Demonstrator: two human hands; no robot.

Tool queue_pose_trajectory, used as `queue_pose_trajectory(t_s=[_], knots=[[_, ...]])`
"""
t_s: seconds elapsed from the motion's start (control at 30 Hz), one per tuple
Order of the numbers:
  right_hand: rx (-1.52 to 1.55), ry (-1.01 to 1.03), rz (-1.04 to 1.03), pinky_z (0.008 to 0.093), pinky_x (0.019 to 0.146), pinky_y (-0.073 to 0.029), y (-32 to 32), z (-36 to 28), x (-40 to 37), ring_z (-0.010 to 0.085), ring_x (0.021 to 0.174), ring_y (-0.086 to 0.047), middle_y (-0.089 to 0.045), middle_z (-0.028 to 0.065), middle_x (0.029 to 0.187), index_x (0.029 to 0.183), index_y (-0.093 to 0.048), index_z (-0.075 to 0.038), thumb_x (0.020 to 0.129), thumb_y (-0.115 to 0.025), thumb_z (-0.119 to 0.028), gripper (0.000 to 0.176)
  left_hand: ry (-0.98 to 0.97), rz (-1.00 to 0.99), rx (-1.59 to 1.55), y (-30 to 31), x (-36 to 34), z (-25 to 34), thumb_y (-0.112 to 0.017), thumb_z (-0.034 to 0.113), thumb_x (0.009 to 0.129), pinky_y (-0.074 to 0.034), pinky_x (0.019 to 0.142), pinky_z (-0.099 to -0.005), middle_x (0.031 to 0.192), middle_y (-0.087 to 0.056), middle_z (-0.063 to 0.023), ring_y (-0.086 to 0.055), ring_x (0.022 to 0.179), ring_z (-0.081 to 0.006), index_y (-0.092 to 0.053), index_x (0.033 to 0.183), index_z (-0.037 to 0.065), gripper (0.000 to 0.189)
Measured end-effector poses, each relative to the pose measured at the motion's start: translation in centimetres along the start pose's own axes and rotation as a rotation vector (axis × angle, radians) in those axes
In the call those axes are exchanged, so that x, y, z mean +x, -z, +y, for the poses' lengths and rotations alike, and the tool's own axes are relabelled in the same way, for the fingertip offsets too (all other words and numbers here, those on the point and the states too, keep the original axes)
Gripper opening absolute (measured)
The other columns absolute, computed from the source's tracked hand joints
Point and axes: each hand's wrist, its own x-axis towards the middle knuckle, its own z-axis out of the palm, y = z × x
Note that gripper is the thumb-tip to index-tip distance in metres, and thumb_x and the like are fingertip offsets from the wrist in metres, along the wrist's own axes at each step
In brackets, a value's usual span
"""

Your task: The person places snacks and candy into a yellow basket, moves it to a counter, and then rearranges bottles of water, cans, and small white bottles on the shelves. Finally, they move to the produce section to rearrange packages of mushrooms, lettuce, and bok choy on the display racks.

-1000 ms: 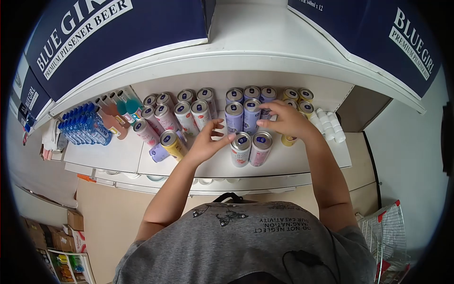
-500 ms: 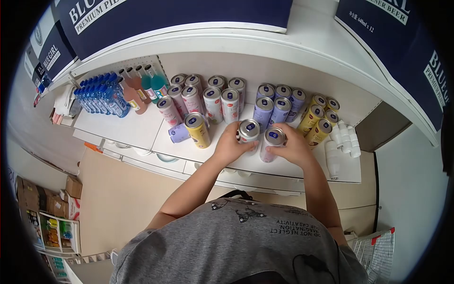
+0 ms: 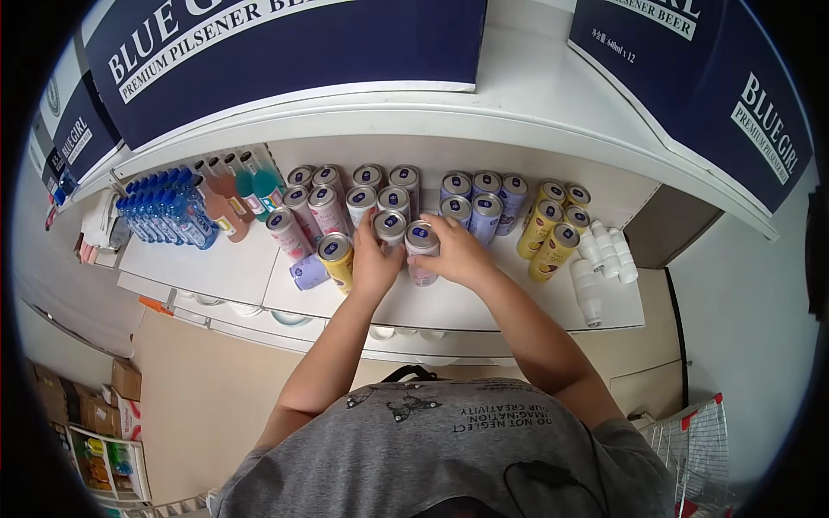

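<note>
My left hand (image 3: 377, 262) is wrapped round a white can (image 3: 389, 228), just in front of two white cans standing in a row. Right beside it, my right hand (image 3: 453, 251) grips a pale pink can (image 3: 422, 240). Purple cans (image 3: 485, 211) stand behind my right hand. To the left are pink cans (image 3: 287, 231), an upright yellow can (image 3: 336, 261) and a purple can lying on its side (image 3: 309, 272). Both held cans are upright, close together near the shelf's middle.
Yellow cans (image 3: 553, 250) and stacked white cups (image 3: 586, 293) stand on the right of the shelf (image 3: 509, 306). Blue bottles (image 3: 173, 216) and coloured bottles (image 3: 226, 207) are at the left. Beer boxes (image 3: 285, 86) sit on the upper shelf.
Both hands have moved left across the shelf with their cans, closer to the white cans. The camera view has also shifted a little.
</note>
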Motion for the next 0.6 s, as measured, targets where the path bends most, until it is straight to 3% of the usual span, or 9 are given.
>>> queue_pose_trajectory(t_s=[0.1, 0.2, 0.27, 0.33, 0.43, 0.5, 0.53, 0.57, 0.6], knots=[[0.084, -0.057, -0.138, 0.0381, 0.09, -0.049, 3.4, 0.3, -0.2, 0.0297, 0.106, -0.06, -0.06, 0.0143, 0.118, 0.123, -0.056, -0.01, 0.072, -0.073, -0.026, 0.056, 0.008, 0.001, 0.076, 0.6, -0.3, 1.4, -0.073, 0.01, 0.071, -0.038, 0.104, -0.0418, 0.137, -0.034, -0.0278, -0.042, 0.124, -0.0413, -0.02, 0.144, -0.001, 0.091], [-0.028, -0.112, -0.026, 0.0375, 0.088, -0.049, 8.5, 1.7, 0.2, 0.0292, 0.104, -0.061, -0.06, 0.011, 0.116, 0.119, -0.059, -0.011, 0.072, -0.071, -0.023, 0.05, 0.017, 0.01, 0.238, 0.7, -0.7, 2.0, -0.073, 0.013, 0.073, -0.034, 0.107, -0.0421, 0.142, -0.024, -0.0329, -0.035, 0.13, -0.0448, -0.015, 0.146, 0.0, 0.094], [-0.296, -0.08, 0.166, 0.0383, 0.089, -0.049, 10.3, 4.3, 1.5, 0.0298, 0.104, -0.06, -0.059, 0.0109, 0.117, 0.12, -0.059, -0.011, 0.071, -0.069, -0.023, 0.051, 0.029, 0.019, 0.273, 0.9, -1.0, 2.8, -0.073, 0.014, 0.073, -0.03, 0.109, -0.0426, 0.145, -0.017, -0.0347, -0.026, 0.136, -0.0454, -0.013, 0.147, 0.001, 0.096], [-0.597, -0.184, 0.069, 0.0395, 0.09, -0.049, 11.7, 4.8, 3.4, 0.0308, 0.104, -0.059, -0.057, 0.0129, 0.12, 0.122, -0.057, -0.012, 0.071, -0.069, -0.024, 0.054, 0.016, 0.037, 0.26, 0.8, -1.3, 3.3, -0.073, 0.014, 0.074, -0.027, 0.111, -0.0437, 0.148, -0.009, -0.0346, -0.019, 0.139, -0.0454, -0.012, 0.148, 0.004, 0.097], [-0.753, -0.294, -0.082, 0.0438, 0.09, -0.05, 11.1, 6.6, 5.3, 0.0321, 0.114, -0.054, -0.055, 0.0154, 0.122, 0.124, -0.055, -0.013, 0.071, -0.069, -0.025, 0.056, 0.008, 0.038, 0.306, 0.9, -1.2, 4.1, -0.071, 0.014, 0.076, -0.027, 0.111, -0.044, 0.149, -0.005, -0.0338, -0.017, 0.139, -0.0477, -0.011, 0.149, 0.005, 0.095], [-0.669, -0.258, -0.086, 0.0439, 0.09, -0.05, 10.5, 8.9, 6.1, 0.0332, 0.114, -0.054, -0.055, 0.0156, 0.121, 0.125, -0.055, -0.013, 0.071, -0.069, -0.025, 0.057, -0.072, 0.049, 0.332, 1.5, -1.4, 5.6, -0.071, 0.014, 0.076, -0.026, 0.111, -0.045, 0.15, -0.005, -0.0326, -0.015, 0.139, -0.0488, -0.01, 0.149, 0.005, 0.095], [-0.593, -0.246, -0.087, 0.044, 0.09, -0.05, 10.2, 9.7, 6.2, 0.0343, 0.114, -0.054, -0.055, 0.0158, 0.121, 0.126, -0.054, -0.013, 0.071, -0.069, -0.025, 0.057, -0.16, 0.111, 0.368, 1.7, -1.9, 6.3, -0.068, 0.01, 0.08, -0.03, 0.109, -0.0429, 0.148, -0.021, -0.0283, -0.027, 0.137, -0.0425, -0.021, 0.147, 0.004, 0.082], [-0.593, -0.242, -0.089, 0.044, 0.09, -0.05, 9.8, 10.6, 6.5, 0.0343, 0.114, -0.054, -0.055, 0.0158, 0.121, 0.126, -0.054, -0.013, 0.071, -0.069, -0.025, 0.057, -0.158, 0.115, 0.368, 2.5, -1.9, 6.9, -0.068, 0.01, 0.08, -0.03, 0.109, -0.0429, 0.148, -0.021, -0.0283, -0.027, 0.137, -0.0425, -0.021, 0.147, 0.004, 0.082], [-0.576, -0.248, -0.065, 0.044, 0.089, -0.05, 9.6, 11.3, 6.7, 0.0349, 0.112, -0.055, -0.053, 0.0158, 0.121, 0.126, -0.054, -0.015, 0.072, -0.069, -0.026, 0.058, -0.215, 0.087, 0.195, 3.9, -1.7, 7.3, -0.066, 0.008, 0.082, -0.032, 0.108, -0.0406, 0.143, -0.032, -0.0244, -0.034, 0.134, -0.0367, -0.028, 0.143, 0.004, 0.072]])
